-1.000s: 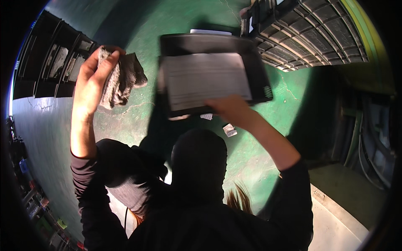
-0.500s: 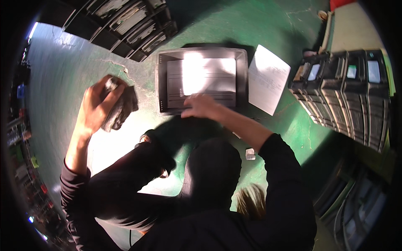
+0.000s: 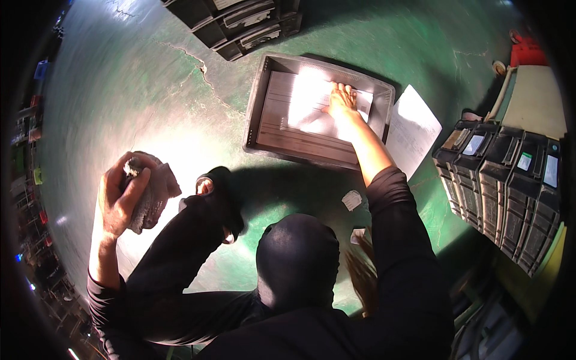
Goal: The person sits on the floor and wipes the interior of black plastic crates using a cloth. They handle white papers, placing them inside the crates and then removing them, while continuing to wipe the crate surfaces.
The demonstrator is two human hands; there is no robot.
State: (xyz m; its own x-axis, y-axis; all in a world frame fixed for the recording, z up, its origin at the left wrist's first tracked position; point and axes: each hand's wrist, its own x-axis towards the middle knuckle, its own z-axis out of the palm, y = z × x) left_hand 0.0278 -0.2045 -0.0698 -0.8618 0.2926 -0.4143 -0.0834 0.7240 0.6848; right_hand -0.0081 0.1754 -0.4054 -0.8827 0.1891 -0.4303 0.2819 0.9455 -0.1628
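Observation:
At the left, my left hand [image 3: 120, 195] is closed around a crumpled dark grey cloth [image 3: 157, 186], held apart from the bin. My right hand [image 3: 344, 103] reaches into a shallow grey plastic bin [image 3: 255, 114]. Its fingers are stretched out over the bright, sunlit bottom, right of the middle. Glare hides whether a loose sheet lies under that palm. A white sheet of paper [image 3: 414, 126] with faint print rests on the green floor, against the bin's right side.
Stacked black crates [image 3: 507, 180] stand at the right, and more dark crates [image 3: 240, 24] at the top. Two small pale pieces, one a crumpled scrap [image 3: 351, 200], lie near my right forearm. My bent knee [image 3: 297, 258] is in front of the bin. Shelving lines the far left.
My right hand has moved from the bin's near rim to the right and deeper inside. My left hand still grips the cloth, lower in the picture. The whole view has shifted and tilted.

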